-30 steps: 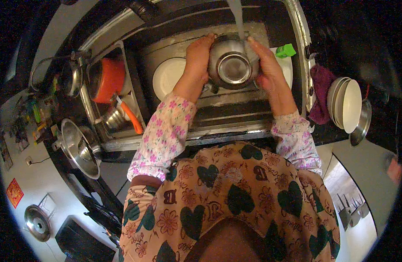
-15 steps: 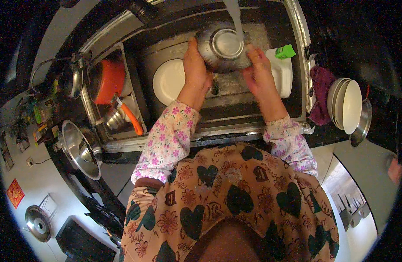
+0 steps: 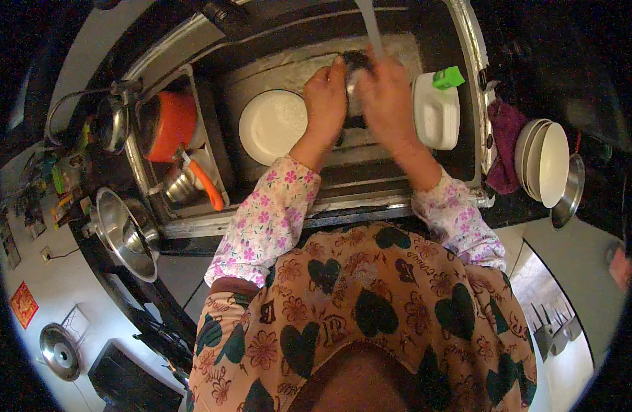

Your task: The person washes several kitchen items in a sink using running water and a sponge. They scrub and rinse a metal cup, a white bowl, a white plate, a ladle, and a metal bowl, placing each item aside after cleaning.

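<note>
A metal bowl (image 3: 356, 86) is tilted between my hands over the sink (image 3: 391, 161), under a stream of water (image 3: 370, 24). Its near side shows only as a silver and dark strip. My left hand (image 3: 325, 99) has its fingers closed on the bowl's left edge. My right hand (image 3: 390, 103), somewhat blurred, is curled against its right side and hides much of it. Left of my hands, a white plate (image 3: 273, 127) lies on the sink bottom. To the right stands a white jug-shaped bottle (image 3: 436, 117) with a green cap (image 3: 448, 77).
A smaller basin at left holds an orange pot (image 3: 173, 123) and a metal vessel with an orange handle (image 3: 206, 180). Outside it sits a steel basin (image 3: 127, 233). On the right are a purple cloth (image 3: 503, 144), stacked white bowls (image 3: 551, 165) and a metal lid or dish (image 3: 570, 192).
The bowl has turned from base-up to a steep tilt, with far less of it showing. My hands have come closer together, and my right hand has moved left across the bowl.
</note>
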The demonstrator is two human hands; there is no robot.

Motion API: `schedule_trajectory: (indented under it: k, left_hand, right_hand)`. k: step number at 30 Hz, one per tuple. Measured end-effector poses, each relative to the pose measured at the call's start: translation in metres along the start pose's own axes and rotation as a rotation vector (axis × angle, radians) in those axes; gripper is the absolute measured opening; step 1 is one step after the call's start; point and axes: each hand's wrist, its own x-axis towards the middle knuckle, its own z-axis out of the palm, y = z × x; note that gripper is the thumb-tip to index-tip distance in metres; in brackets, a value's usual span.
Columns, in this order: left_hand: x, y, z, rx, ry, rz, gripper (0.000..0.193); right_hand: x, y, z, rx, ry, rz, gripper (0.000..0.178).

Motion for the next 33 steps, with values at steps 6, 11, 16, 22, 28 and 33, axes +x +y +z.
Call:
schedule_trajectory:
  k: [6, 11, 16, 22, 28, 33]
  left_hand:
    - [-0.003, 0.002, -0.004, 0.026, 0.032, 0.214, 0.054]
    - [-0.002, 0.006, -0.011, 0.0, 0.023, 0.179, 0.055]
    - [0.004, 0.004, -0.019, 0.056, 0.054, 0.317, 0.055]
    - [0.016, -0.004, -0.024, -0.438, -0.039, -0.36, 0.043]
    - [-0.007, -0.027, -0.02, -1.127, -0.491, -0.784, 0.038]
    - [0.004, -0.042, -0.021, -0.724, -0.297, -0.524, 0.041]
  right_hand:
    - [0.051, 0.01, -0.004, -0.069, -0.427, 0.324, 0.047]
    - [0.04, 0.007, 0.002, -0.036, -0.321, 0.153, 0.044]
    - [0.036, 0.012, 0.001, -0.163, -0.299, -0.009, 0.038]
    - [0.038, 0.01, -0.013, 0.189, -0.144, 0.247, 0.032]
    - [0.028, 0.003, -0.025, 0.109, -0.187, -0.191, 0.028]
    - [0.041, 0.013, -0.025, -0.066, -0.304, -0.359, 0.039]
